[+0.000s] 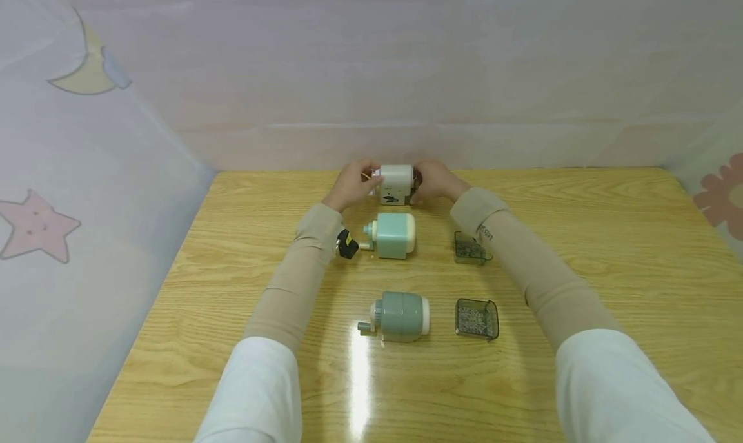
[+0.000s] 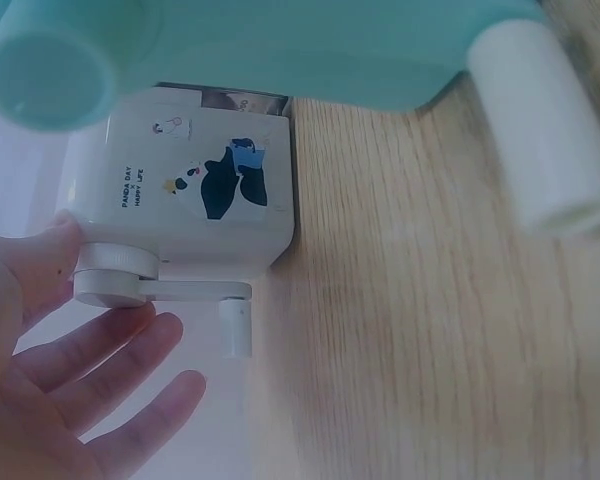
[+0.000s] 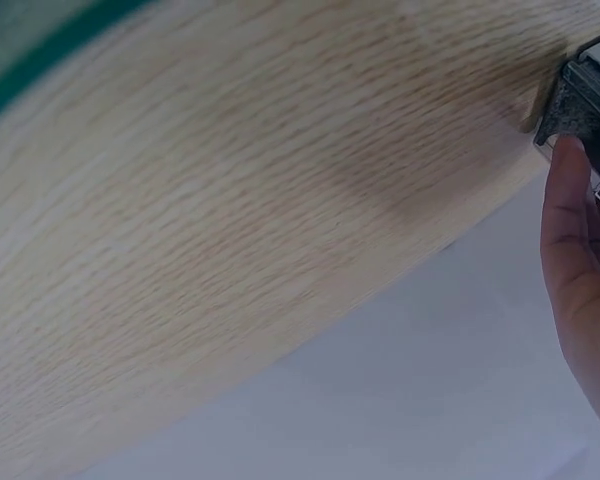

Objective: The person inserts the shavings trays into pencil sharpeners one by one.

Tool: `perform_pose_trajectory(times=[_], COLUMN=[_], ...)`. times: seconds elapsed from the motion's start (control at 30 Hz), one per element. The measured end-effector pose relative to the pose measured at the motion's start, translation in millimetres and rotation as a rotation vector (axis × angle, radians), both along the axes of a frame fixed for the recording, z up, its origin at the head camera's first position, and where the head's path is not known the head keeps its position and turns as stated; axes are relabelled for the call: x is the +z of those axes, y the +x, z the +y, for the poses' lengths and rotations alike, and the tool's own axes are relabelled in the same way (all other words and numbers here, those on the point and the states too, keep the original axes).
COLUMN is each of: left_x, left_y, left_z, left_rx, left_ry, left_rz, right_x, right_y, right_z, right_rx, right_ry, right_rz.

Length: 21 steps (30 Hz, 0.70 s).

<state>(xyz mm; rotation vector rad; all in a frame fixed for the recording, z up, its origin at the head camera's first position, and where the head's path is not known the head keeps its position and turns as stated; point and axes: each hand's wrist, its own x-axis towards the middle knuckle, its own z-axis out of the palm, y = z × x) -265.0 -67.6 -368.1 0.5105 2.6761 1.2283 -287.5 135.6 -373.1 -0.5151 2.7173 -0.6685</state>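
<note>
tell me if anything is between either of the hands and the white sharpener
Nothing visible is. The left hand holds the white sharpener at its crank end, and the right hand grips its shavings drawer at the opposite end. The teal sharpener stands nearer the person, not between them.

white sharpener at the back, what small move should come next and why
Probably ease its dark drawer out rightward with the right hand, the left hand steadying the white sharpener: the right hand touches that drawer, and the middle drawer and front drawer, both holding shavings, lie out on the table.
</note>
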Motion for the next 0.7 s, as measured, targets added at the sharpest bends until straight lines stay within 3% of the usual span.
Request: perform_pose_trajectory(times=[0.7], left_x=[-1.6], left_y=[-2.2], left_z=[2.5], left_rx=[0.004], left_ry=[0.014], left_rz=[-0.004], right_x=[0.5], right_y=[0.3], right_z=[-2.7], right_rx=[0.000], right_ry=[0.030], right_rz=[0.015])
